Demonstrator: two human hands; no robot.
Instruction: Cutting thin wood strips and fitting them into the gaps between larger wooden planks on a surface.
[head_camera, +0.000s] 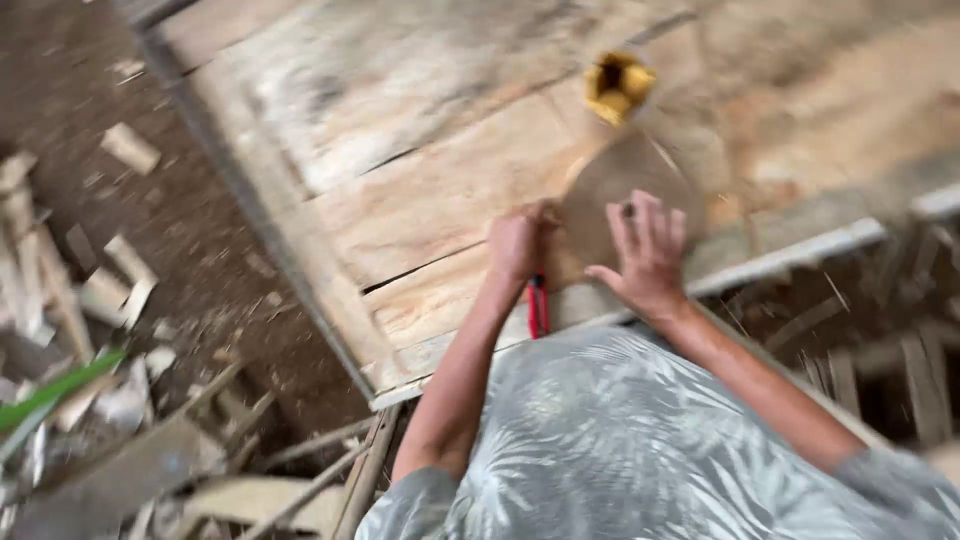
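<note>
On the wooden bench (400, 200), seen from the head camera, a flat rounded brown piece (620, 190) is laid near the front edge, and both hands are set against it. The left hand (520, 245) is closed in a fist at the piece's left edge; its grip is clamped on a red-handled tool (538, 305), whose two red handles hang below the fist towards the person's body. The working end of the tool is hidden behind the hand and cannot be told. The right hand (648, 255) is laid flat, palm down, on the lower right part of the brown piece, its fingers spread apart and nothing clamped between them. A small dark mark is seen by the index finger; what it is cannot be told through the blur. Just beyond the piece, further up the bench, a small yellow hollow object (618, 85) is noted, its opening turned towards the camera. A grey patterned shirt (640, 450) fills the lower frame. To the left of the bench, wood scraps (110, 290) are scattered over the dirt floor (190, 210). The whole view is blurred.
</note>
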